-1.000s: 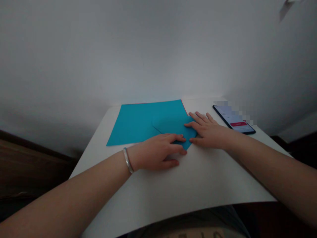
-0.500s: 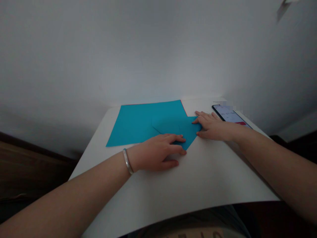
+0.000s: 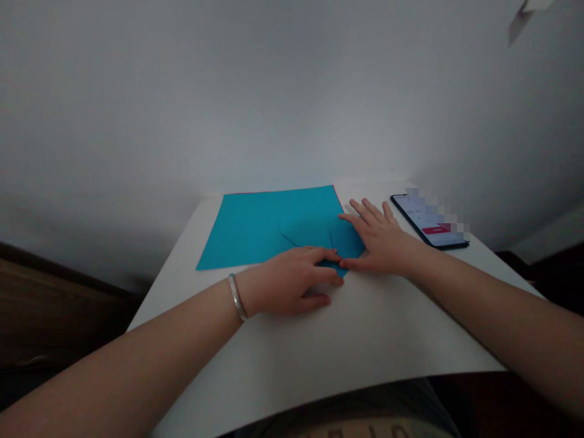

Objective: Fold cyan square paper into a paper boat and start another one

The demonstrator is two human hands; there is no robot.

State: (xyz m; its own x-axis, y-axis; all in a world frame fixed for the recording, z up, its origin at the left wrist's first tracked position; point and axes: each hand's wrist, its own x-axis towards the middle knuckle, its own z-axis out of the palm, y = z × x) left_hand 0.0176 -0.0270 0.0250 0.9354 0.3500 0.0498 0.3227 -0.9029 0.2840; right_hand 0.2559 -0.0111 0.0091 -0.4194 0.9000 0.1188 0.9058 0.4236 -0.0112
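Observation:
A small blue folded paper (image 3: 319, 234) lies on a larger blue sheet (image 3: 255, 228) with a thin red edge, both on a white table (image 3: 347, 340). My left hand (image 3: 287, 286), with a silver bangle on the wrist, rests flat with its fingers stretched out onto the near corner of the folded paper. My right hand (image 3: 378, 240) lies flat with fingers spread, pressing the right side of the folded paper. Neither hand grips anything.
A phone (image 3: 429, 222) with a lit screen lies on the table at the right, just beyond my right hand. A pale wall stands behind the table. Dark floor shows past the table's left and right edges.
My right hand slid right along the folded paper toward the phone, then came back left and now covers the paper's right part. My left hand stayed in place.

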